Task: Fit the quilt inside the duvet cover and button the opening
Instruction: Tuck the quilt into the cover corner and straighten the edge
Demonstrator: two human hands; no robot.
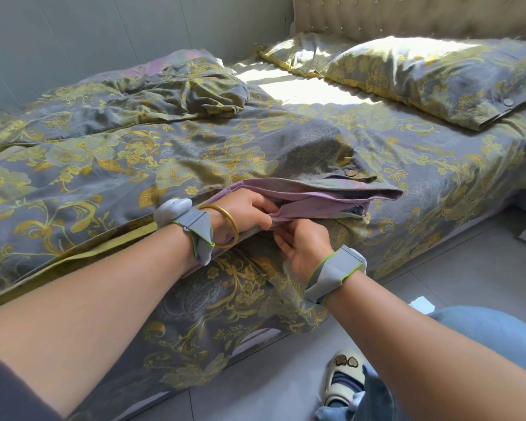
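A grey duvet cover (170, 153) with a yellow floral print lies spread over the bed, its opening at the near edge. The pale purple inner lining (319, 197) shows at the opening. One brown button (351, 173) sits on the upper flap, right of my hands. My left hand (246, 212) grips the purple edge of the opening from above. My right hand (304, 243) pinches the same edge from below, fingers curled. The two hands touch at the fabric. The quilt itself is hidden inside the cover.
Two matching pillows (438, 74) lie at the head of the bed by the tufted headboard (407, 13). A bunched part of the cover (195, 92) rests by the wall. Grey tiled floor (286, 381) runs along the bed; my slippered foot (345, 381) stands there.
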